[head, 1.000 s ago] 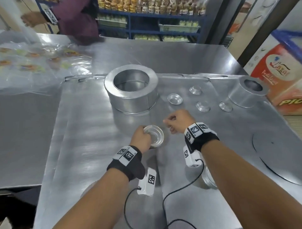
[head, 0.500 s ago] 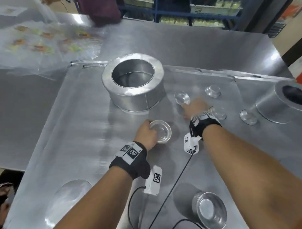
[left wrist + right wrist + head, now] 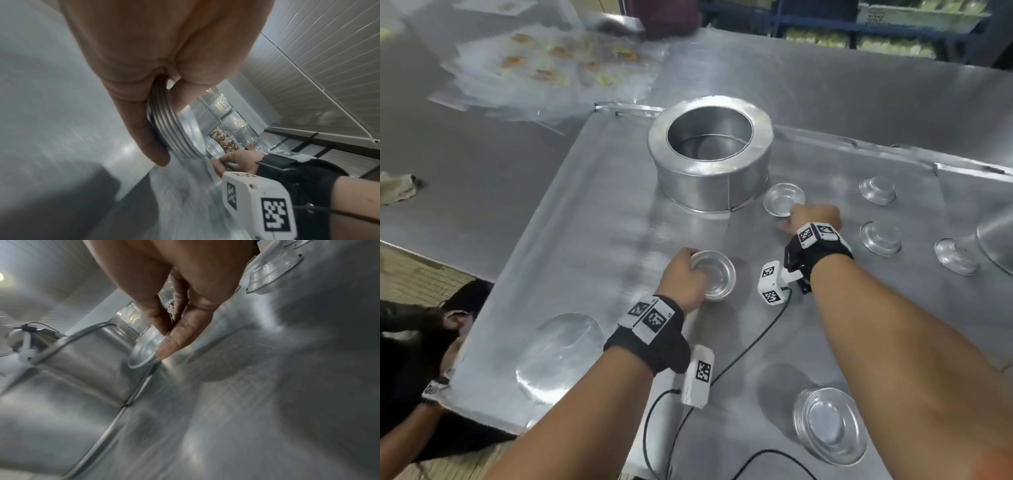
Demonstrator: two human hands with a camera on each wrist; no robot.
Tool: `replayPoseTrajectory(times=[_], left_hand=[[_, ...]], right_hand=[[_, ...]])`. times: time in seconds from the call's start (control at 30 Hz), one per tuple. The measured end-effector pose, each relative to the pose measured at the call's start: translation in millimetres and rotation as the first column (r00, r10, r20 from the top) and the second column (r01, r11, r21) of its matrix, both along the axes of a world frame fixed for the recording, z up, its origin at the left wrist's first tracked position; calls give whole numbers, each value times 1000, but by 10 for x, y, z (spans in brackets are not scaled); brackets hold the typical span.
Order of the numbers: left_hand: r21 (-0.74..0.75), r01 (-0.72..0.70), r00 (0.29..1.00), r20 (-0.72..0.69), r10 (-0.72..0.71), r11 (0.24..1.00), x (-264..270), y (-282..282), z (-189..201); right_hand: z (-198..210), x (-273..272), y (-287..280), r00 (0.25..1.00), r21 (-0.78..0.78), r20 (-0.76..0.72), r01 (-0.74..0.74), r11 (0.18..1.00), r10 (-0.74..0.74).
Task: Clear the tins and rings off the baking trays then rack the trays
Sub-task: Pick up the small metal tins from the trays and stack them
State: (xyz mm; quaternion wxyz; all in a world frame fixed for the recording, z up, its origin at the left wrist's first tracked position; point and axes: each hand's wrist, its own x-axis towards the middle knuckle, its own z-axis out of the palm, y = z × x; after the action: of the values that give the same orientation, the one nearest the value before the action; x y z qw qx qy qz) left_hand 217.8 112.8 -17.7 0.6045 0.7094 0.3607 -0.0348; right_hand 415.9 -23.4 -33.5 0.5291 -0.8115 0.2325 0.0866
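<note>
The left hand (image 3: 681,281) grips a nested stack of tins (image 3: 714,274) at the tray's (image 3: 585,240) centre. At two o'clock from it, the right hand (image 3: 811,221) pinches the rim of a single tin (image 3: 783,198) just beside the big ring (image 3: 710,161). Three upturned tins (image 3: 880,238) lie at three o'clock; another stack (image 3: 828,425) sits at five.

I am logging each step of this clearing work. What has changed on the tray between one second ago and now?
The right hand left its place beside the stack of small tins and reached forward to the lone small tin by the big ring; it now pinches that tin's rim. The left hand holds the stack as before. The ring and the upturned tins did not move.
</note>
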Motion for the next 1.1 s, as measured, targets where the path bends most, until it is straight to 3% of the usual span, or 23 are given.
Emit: replayPoseTrajectory(times=[0.2,0.3,0.43,0.57,0.73,1.1], left_hand=[[-163,-109,992,39,117,981,-395,202,83],[-246,-189,979,28,202,951,-607,330,91],[-325,-270,956,21,293,906,-831,496,25],[-262,-231,971,7,241,937,-955,616,-146],[-339,-142,980,85,181,930,-1284,430,297],[-330,62,985,171,-5,942,-1350,62,340]], right_hand=[[327,-716,233,991,39,106,-83,996,78],[471,-1125,360,967,-9,154,-206,979,205],[583,-1674,537,941,183,144,-329,926,306],[620,-2114,608,899,210,154,-435,875,410],[687,-2482,560,873,146,156,-482,864,461],[861,-2721,70,872,68,69,-489,870,485]])
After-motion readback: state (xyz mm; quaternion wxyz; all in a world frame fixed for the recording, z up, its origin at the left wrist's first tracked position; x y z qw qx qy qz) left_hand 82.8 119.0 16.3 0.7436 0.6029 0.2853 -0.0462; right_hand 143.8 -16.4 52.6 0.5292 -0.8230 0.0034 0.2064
